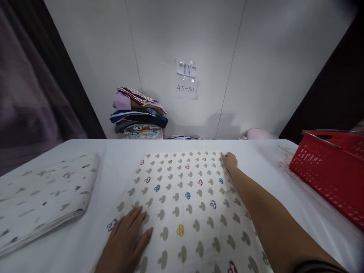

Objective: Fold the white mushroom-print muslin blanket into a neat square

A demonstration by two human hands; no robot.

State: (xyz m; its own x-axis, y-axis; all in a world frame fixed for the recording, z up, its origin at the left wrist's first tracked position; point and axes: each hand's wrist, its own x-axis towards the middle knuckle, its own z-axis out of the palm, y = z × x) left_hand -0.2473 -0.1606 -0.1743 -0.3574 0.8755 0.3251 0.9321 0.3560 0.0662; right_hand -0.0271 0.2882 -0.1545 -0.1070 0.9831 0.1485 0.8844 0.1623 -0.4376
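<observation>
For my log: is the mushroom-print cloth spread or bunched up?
Spread: the cloth lies flat on the table, pattern visible; cannot tell if doubled.

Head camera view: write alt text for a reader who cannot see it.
A person's left hand rests on a white mushroom-print cloth spread on a table, the right hand at the cloth's far right corner. A folded cloth lies to the left, a red basket to the right; stacked fabrics behind.

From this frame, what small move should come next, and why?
Probably the right hand should pull the far right corner of the mushroom-print cloth gently taut: it is curled at that corner, while the left hand lies flat on the cloth's left side, able to steady it.
</observation>
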